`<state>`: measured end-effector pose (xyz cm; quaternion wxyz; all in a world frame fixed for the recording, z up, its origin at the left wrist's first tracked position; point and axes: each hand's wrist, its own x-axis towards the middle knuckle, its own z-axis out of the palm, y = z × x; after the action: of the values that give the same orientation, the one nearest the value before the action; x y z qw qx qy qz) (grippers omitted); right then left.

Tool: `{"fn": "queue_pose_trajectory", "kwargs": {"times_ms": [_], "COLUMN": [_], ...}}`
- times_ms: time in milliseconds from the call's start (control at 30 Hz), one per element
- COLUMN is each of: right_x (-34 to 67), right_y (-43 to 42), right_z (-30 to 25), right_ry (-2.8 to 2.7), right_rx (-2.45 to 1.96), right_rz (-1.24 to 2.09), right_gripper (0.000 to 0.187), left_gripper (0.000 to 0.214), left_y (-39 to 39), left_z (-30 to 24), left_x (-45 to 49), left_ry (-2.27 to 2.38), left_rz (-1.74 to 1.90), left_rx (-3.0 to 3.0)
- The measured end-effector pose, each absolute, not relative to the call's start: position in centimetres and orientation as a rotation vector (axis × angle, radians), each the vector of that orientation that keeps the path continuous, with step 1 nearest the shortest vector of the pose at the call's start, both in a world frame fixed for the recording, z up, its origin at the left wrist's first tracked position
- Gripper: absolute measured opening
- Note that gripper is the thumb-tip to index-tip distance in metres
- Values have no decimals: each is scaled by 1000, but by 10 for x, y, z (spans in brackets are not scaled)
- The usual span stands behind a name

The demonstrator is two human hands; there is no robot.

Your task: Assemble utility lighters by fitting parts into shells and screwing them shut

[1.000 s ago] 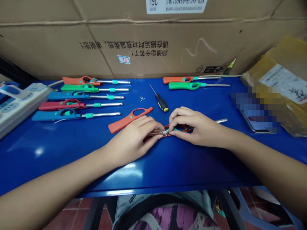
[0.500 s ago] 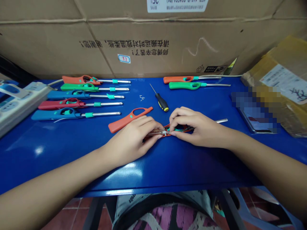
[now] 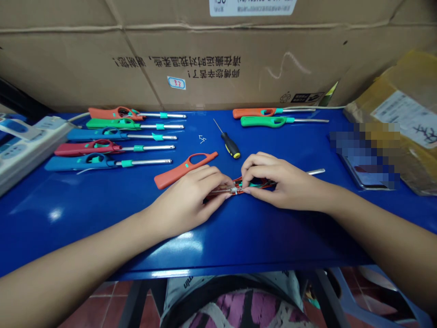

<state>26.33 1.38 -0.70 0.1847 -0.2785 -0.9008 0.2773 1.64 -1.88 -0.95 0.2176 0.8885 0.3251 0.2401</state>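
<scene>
Lighter (image 3: 235, 189) is at mid-table (image 3: 273, 241): my left hand (image 3: 191, 196) grips its handle, my right hand (image 3: 287, 184) pinches its middle. Blue surface reaches the near edge (image 3: 246, 269); 1 carton (image 3: 85, 68) stands behind.

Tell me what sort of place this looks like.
Likely a small makeshift workbench, though the room is mostly out of view. On the blue table lie a row of lighters and a screwdriver, and the left hand and right hand are at an opened lighter.
</scene>
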Motion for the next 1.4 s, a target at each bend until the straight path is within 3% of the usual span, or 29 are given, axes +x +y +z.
{"fn": "queue_pose_trajectory", "kwargs": {"times_ms": [1400], "right_x": [259], "right_y": [14], "right_z": [-18], "right_ry": [-2520], "right_rx": [-742], "right_rz": [798], "right_gripper": [6], "left_gripper": [16], "left_y": [-21], "left_z": [-19], "left_x": [20], "left_ry": [944], "left_rz": [716], "left_rx": [2339]}}
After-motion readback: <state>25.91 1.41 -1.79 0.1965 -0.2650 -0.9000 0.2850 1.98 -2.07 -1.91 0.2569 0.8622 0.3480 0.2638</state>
